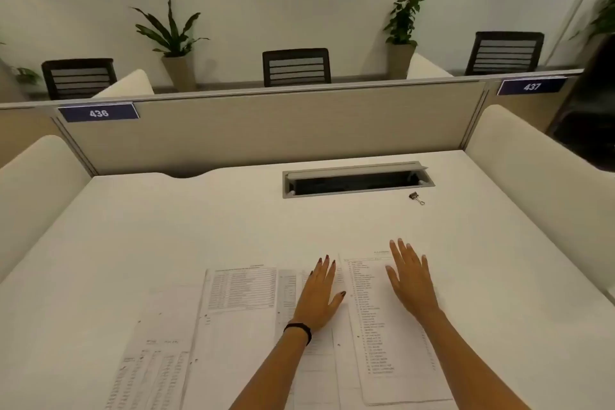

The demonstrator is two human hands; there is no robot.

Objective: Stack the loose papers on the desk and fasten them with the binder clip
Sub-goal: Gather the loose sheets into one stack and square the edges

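My only view: head cam, wide-angle, looking fwd and down over the desk [233, 226] toward the partition [283, 130], close above the papers [239, 309].

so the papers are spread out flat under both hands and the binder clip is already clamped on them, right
Not quite. The head view shows the binder clip lying loose on the desk near the cable slot, apart from the papers. Both hands, left and right, are spread flat over them.

Papers [239, 326] spread side by side across the near edge of the bench [133, 226], some overlapping. My left hand [319, 296] flat on the middle sheets, right hand [412, 280] flat on the rightmost sheet [382, 336]. Binder clip [416, 198] lies far right, well apart from the papers, just before the cable hatch [356, 179]. Partition [266, 130] behind the bench.
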